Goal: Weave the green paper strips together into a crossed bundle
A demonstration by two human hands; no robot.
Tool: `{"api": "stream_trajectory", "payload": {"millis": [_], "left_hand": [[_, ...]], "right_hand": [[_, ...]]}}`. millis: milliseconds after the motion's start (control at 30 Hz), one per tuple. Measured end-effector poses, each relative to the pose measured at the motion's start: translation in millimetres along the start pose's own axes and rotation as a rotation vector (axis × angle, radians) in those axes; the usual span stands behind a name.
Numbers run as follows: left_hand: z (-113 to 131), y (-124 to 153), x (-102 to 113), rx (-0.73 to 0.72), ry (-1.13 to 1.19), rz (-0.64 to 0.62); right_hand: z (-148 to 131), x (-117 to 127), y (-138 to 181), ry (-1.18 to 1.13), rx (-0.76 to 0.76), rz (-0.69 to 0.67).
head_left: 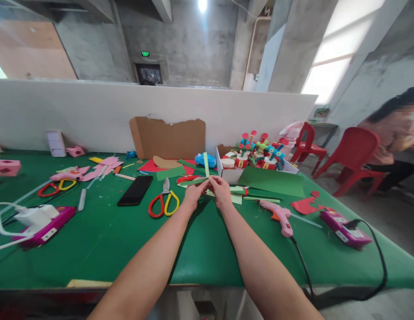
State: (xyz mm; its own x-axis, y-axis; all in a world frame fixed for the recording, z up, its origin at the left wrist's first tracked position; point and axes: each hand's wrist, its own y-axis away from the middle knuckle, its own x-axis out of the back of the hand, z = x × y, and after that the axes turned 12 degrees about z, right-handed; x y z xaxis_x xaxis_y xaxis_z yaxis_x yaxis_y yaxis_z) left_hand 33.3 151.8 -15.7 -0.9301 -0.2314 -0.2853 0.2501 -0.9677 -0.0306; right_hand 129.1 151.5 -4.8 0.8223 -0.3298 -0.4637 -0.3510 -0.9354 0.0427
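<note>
Both of my hands meet over the middle of the green table, fingertips pinched together. Between them they hold narrow green paper strips (206, 164); one light strip stands upright and a darker one points left. My left hand (194, 194) closes on the strips from the left, and my right hand (220, 189) pinches them from the right. Just left of my left hand lie scissors (165, 198) with one red and one yellow handle. More light green paper pieces (236, 198) lie beside my right hand. The fingers partly hide where the strips join.
A black phone (135, 191) lies left of the scissors. On the right are a pink glue gun (278, 216) with a cord and a purple power strip (346, 229); another power strip (50, 226) is at left. Behind stands a white box (225, 171) of paper figures. A person sits far right.
</note>
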Motion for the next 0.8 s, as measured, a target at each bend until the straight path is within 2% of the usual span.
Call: {"api": "stream_trajectory", "payload": {"millis": [300,433,600,800], "left_hand": [[-0.1,-3.1,1.4,-0.005,0.051,0.08],[1.0,-3.4,2.9,-0.026,0.037,0.059],[3.0,-2.4,4.4,-0.041,0.026,0.027],[0.7,-3.4,3.8,0.02,0.011,0.059]], "right_hand": [[-4.7,2.9,-0.3,0.064,-0.089,-0.047],[-3.2,4.4,-0.5,0.126,-0.055,-0.086],[0.8,6.3,-3.3,0.123,-0.076,-0.032],[-1.1,7.1,-5.3,0.121,-0.067,0.014]]}}
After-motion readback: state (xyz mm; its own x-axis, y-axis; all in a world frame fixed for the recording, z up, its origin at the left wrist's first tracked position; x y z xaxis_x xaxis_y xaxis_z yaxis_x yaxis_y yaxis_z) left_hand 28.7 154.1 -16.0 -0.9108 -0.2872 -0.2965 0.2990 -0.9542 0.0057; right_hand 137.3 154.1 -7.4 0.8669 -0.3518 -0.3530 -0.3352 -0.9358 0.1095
